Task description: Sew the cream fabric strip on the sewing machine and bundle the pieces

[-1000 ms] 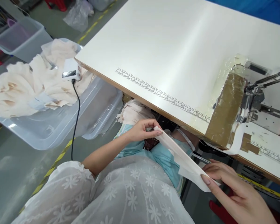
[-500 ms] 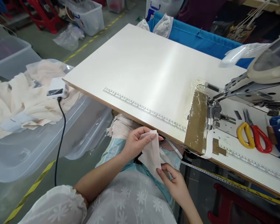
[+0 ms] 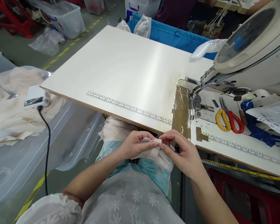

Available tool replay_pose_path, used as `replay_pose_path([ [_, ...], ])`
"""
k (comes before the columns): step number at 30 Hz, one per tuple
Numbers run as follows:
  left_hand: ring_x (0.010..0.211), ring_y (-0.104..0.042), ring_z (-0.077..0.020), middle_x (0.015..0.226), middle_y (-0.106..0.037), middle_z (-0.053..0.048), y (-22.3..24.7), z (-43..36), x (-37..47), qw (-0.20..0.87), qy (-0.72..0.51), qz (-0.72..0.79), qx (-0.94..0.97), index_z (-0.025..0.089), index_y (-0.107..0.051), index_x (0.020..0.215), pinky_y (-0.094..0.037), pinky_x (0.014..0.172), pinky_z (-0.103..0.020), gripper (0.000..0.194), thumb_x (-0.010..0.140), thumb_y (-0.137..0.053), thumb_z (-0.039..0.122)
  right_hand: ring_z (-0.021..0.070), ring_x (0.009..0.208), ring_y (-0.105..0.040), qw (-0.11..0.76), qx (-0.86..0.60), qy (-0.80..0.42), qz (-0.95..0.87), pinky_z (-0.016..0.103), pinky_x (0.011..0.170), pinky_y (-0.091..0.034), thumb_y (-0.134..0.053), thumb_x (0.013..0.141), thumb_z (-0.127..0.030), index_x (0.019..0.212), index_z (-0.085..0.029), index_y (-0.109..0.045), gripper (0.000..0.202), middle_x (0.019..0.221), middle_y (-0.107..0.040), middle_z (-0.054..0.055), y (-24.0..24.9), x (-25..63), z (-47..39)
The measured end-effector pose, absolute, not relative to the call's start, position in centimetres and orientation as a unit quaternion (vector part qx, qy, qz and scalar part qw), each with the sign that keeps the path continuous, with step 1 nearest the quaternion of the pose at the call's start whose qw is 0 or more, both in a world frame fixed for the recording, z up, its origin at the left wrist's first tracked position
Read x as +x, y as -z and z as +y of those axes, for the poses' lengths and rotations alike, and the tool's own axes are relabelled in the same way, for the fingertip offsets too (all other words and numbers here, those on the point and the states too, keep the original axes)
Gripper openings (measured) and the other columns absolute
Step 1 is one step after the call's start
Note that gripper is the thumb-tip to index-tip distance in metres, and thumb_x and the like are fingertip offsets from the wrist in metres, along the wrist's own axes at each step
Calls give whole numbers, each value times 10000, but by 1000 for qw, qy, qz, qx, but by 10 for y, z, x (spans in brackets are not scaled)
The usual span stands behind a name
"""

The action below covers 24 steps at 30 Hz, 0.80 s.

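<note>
My left hand (image 3: 133, 144) and my right hand (image 3: 180, 152) meet just below the front edge of the white table (image 3: 130, 68). Both pinch the top edge of a pale pink fabric piece (image 3: 151, 152), folded between the fingertips and hanging down onto my lap. A stack of similar pale fabric pieces (image 3: 115, 129) lies on my lap under the table edge, left of my left hand. The sewing machine (image 3: 247, 53) stands at the right, its needle area (image 3: 196, 99) up and to the right of my right hand.
A printed ruler (image 3: 128, 107) runs along the table's front edge. Red and yellow scissors (image 3: 228, 116) lie on the machine bed. A clear plastic bin (image 3: 60, 130) with pale fabric (image 3: 18, 102) and a white corded device (image 3: 35, 98) stands at the left. A blue cloth bin (image 3: 177, 34) is behind the table.
My right hand came up from the fabric's lower end to its top edge, so both hands now pinch it together. The view has tilted up and right, showing more of the machine.
</note>
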<state>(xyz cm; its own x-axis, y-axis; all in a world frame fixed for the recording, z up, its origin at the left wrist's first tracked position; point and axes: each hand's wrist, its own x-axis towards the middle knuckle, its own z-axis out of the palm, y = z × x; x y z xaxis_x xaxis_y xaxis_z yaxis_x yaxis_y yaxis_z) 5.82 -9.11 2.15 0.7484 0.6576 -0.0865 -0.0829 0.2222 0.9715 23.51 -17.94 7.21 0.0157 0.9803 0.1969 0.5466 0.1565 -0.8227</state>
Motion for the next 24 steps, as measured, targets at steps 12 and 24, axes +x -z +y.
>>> replay_pose_path([
  [12,695,-656,-186,763,-730,-71,-26,-90,64,761,-253,301,515,150,-692,752,-490,586,-243,426,731,-830,552,222,930,-643,363,-647,-198,-640,340,783,-535,-512,1033,-375,1017,-233,-647,197,1008,-680,77,-70,264,-180],
  [24,711,-680,-192,779,-752,-81,-35,-75,64,770,-241,295,513,140,-732,757,-523,623,-257,410,657,-895,502,276,772,-628,87,-877,47,-471,365,622,-414,-657,915,-417,1001,-169,-654,263,882,-684,143,-71,461,-192],
])
